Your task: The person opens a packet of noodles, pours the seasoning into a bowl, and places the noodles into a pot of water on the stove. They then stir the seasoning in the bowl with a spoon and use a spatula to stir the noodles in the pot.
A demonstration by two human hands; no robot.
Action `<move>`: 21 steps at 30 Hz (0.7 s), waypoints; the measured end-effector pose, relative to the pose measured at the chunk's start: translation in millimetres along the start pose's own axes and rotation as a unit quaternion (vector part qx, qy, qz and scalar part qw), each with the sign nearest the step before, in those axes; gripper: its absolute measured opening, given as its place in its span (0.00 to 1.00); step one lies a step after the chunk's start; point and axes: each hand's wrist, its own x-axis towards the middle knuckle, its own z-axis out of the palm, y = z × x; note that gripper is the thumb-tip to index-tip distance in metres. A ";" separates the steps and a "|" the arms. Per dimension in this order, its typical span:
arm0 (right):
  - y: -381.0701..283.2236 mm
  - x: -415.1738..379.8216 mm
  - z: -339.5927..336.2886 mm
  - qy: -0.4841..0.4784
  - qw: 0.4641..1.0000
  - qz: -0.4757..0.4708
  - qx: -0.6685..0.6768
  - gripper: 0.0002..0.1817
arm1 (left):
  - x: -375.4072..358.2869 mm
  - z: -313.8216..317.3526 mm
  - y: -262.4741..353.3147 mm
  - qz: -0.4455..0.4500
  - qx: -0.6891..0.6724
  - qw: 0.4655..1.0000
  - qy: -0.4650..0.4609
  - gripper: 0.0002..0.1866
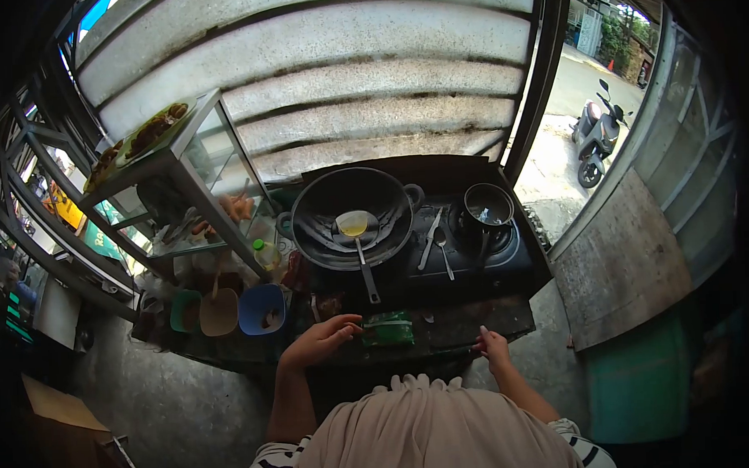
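My left hand (322, 341) hovers by the counter's front edge, fingers stretched toward a green packet (388, 329) and slightly apart, its fingertips right at the packet's left end. Off to the right, my right hand (493, 348) is held over the counter edge with its fingers curled together; what they hold, if anything, I cannot tell. Behind the packet, a large dark wok (316, 211) sits on the stove. In it rests a ladle (366, 275) with yellow liquid in its bowl, its black handle pointing at me over the rim.
A knife (428, 242) and a spoon (446, 256) lie on the stove (516, 258), beside a small saucepan (488, 199). To the left stand a blue bowl (250, 319), an orange bowl (215, 322), a green bowl (182, 311), a yellow-green bottle (265, 253) and a glass case (215, 161).
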 end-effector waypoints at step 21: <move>32.3 -64.5 109.1 -0.029 0.987 0.052 0.152 0.25 | -67.5 42.8 -87.3 -0.128 -0.173 0.977 0.009 0.25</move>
